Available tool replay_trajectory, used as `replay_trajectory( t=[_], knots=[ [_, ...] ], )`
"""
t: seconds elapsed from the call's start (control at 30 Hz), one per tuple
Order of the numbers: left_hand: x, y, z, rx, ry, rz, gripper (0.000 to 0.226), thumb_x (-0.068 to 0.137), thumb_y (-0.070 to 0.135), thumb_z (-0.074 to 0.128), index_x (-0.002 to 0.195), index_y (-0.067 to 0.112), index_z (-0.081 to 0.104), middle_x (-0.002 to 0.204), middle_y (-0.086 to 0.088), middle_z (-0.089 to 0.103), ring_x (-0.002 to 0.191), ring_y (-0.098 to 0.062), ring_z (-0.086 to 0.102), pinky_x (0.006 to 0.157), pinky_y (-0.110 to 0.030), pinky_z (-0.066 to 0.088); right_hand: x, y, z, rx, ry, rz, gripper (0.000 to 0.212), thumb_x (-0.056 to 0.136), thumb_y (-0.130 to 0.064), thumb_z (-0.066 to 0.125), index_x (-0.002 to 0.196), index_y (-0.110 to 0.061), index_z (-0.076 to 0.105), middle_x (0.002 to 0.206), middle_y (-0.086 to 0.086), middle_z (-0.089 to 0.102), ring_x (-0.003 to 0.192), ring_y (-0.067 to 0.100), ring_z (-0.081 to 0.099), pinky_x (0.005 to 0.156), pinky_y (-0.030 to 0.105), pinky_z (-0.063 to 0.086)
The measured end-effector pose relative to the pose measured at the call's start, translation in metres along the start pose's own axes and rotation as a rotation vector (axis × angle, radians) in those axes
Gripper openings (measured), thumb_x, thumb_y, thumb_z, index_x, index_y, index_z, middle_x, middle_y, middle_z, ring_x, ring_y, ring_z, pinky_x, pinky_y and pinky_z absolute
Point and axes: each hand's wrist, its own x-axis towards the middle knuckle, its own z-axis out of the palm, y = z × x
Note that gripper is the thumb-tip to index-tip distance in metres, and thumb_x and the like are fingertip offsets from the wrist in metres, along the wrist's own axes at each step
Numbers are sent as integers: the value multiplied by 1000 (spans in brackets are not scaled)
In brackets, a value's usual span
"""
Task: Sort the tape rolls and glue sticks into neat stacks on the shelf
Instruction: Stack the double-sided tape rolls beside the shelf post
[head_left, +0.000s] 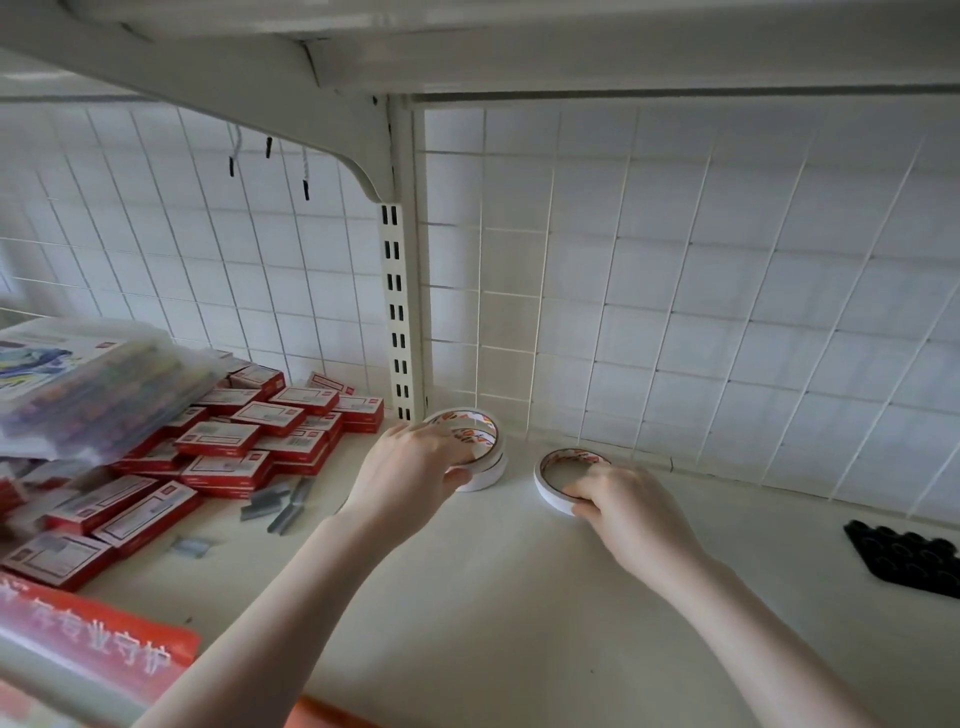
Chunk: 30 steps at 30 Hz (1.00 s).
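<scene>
White tape rolls sit at the back of the shelf (467, 597), close against the wire grid panel (675, 312), and we have both bare arms stretched forward to them. Our left hand (410, 467) lies palm down over a short stack of tape rolls (480, 452), the fingers curled over the top roll's rim and the thumb pressed against the stack's side, so it grips the stack. Our right hand (621, 499) reaches a single tape roll (558, 480) lying flat just right of the stack; its fingertips hook over the near rim into the hole while the thumb meets the outer wall, pinching the roll. The two hands are apart, each on its own tape, and the stack and the single roll do not touch. Left of our left hand, loose staple strips (280, 501) lie on the shelf, and beyond them a heap of red boxes (223, 441). Far to the right of our right hand rests a black moulded tray (909, 556).
</scene>
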Motion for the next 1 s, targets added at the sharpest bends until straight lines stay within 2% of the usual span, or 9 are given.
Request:
replay_trajectory(
  t=[0.13,0.2,0.3,0.43,0.5,0.7,0.87,0.93,1.0],
  knots=[
    [0,-1,-1,16,19,20,17,76,20,74,93,22,73,86,0,70,81,-30,62,69,-32,44,0,0,-1,30,4,-13,22,92,-18,52,71,-13,46,74,1,44,75,21,38,53,21,23],
    [-1,-2,0,19,28,20,18,73,19,76,91,23,74,82,1,70,77,-29,62,65,-30,41,-1,0,-1,26,5,-11,21,92,-19,52,72,-13,47,73,0,45,75,21,38,59,31,23],
    [-1,-5,0,32,33,23,19,71,18,79,89,23,74,79,2,70,73,-28,63,62,-28,40,-1,1,1,7,-6,-27,22,93,-19,51,72,-14,45,71,0,42,74,22,37,62,33,20],
    [-1,-5,0,22,39,40,20,65,14,82,81,22,73,69,3,67,64,-28,62,55,-30,43,1,7,5,92,-14,-61,24,91,-14,52,68,-14,42,63,-4,36,73,22,36,56,12,22],
    [0,-6,0,22,32,36,18,68,14,81,83,21,73,71,2,67,67,-29,62,57,-30,42,2,10,7,104,-14,-64,23,91,-14,52,69,-14,44,65,-3,39,73,23,38,56,11,22],
    [5,-3,1,18,-19,12,12,81,19,70,92,22,73,85,0,69,82,-29,61,69,-30,41,2,14,11,100,-3,-76,23,91,-15,52,69,-14,45,63,-5,36,73,21,37,56,13,22],
    [14,-5,9,49,-103,-42,14,88,27,60,98,23,70,95,2,67,93,-23,58,75,-27,36,0,14,9,87,-4,-82,12,93,-22,52,89,-17,62,80,-3,52,83,17,45,67,27,24],
    [16,-5,11,71,-136,-45,15,89,28,59,99,23,69,98,2,66,95,-23,56,76,-27,34,-1,15,8,110,29,-83,13,91,-23,55,80,-17,56,76,-6,48,79,16,42,67,28,25],
    [17,-5,13,76,-153,-33,15,89,27,58,100,24,68,99,3,66,97,-23,56,75,-27,33,-2,18,7,145,84,-61,16,89,-22,61,75,-16,54,74,-6,51,77,19,47,65,30,30]
  ],
)
